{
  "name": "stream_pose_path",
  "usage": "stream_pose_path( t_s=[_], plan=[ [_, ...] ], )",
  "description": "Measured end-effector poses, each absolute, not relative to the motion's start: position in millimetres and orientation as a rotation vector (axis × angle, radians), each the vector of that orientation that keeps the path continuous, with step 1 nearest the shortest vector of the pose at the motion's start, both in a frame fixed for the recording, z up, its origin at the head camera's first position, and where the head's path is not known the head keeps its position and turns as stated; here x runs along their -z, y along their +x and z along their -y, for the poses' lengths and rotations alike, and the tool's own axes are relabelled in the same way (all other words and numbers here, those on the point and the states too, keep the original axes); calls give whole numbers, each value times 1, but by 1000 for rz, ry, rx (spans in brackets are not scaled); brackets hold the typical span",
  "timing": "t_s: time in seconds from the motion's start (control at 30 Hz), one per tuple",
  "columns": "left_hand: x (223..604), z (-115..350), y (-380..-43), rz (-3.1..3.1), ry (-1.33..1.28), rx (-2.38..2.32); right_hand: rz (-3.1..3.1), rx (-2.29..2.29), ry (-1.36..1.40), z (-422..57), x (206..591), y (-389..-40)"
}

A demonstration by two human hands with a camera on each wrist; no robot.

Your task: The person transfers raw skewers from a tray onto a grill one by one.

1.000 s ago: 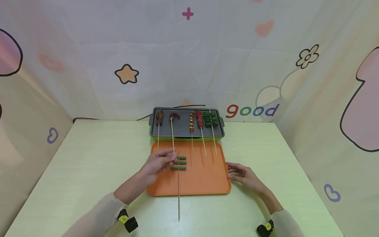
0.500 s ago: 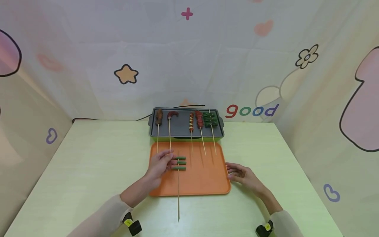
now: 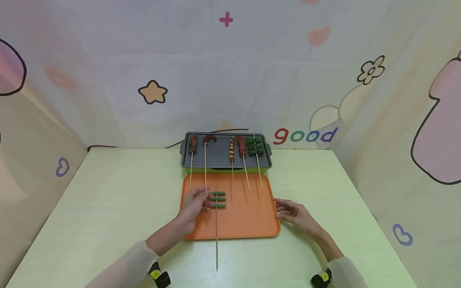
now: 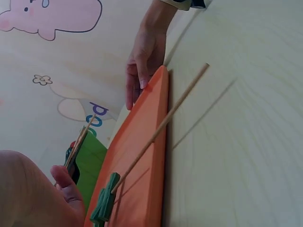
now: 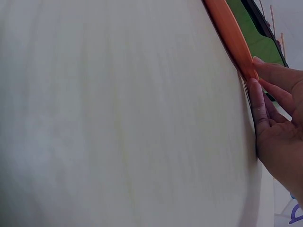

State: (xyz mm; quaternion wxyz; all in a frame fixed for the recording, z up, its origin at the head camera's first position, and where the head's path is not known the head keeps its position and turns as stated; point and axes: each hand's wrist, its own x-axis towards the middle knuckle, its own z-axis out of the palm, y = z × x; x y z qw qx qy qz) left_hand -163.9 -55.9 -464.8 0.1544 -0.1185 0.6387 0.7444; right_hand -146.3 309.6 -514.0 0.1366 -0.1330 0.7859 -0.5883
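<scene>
My left hand (image 3: 193, 206) pinches the lower end of the wooden stick of a skewer with a dark red curled piece (image 3: 209, 139), whose head lies over the grill plate. Below that hand, a skewer of green bean-like pieces (image 3: 219, 199) lies on the orange tray (image 3: 248, 224), its stick sticking out past the front rim. In the left wrist view the green pieces (image 4: 106, 198) show close to the hand. At the tray's right edge, my right hand (image 3: 297, 214) holds the rim between thumb and fingers, as the right wrist view shows.
A grill with a dark plate (image 3: 219, 158) stands behind the tray, against the curtain. On it lie a brown meat skewer (image 3: 193, 144), a thin sausage skewer (image 3: 232, 150), a red meat skewer (image 3: 241, 146) and a green leafy skewer (image 3: 255, 147). A black cord (image 3: 108, 146) runs left.
My left hand has shifted slightly left, bringing the curled skewer's head and stick left and more upright on the grill. The right hand stays at the tray's edge.
</scene>
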Motion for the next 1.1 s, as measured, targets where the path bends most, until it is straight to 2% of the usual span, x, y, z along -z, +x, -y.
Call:
stream_pose_path(
  t_s=[0.23, 0.63, 0.83, 1.1],
  plan=[
    [468, 71, -141, -2003, -213, -1997, -2262, 1704, -370, -309, 515, -145],
    [487, 101, -79, -2051, 241, -1771, -2259, 1705, -381, -312, 515, -142],
    [497, 94, -58, -1895, 222, -1750, -2279, 1692, -397, -312, 514, -144],
    [498, 84, -54, -1721, 72, -1778, -2270, 1704, -403, -309, 514, -146]
  ],
)
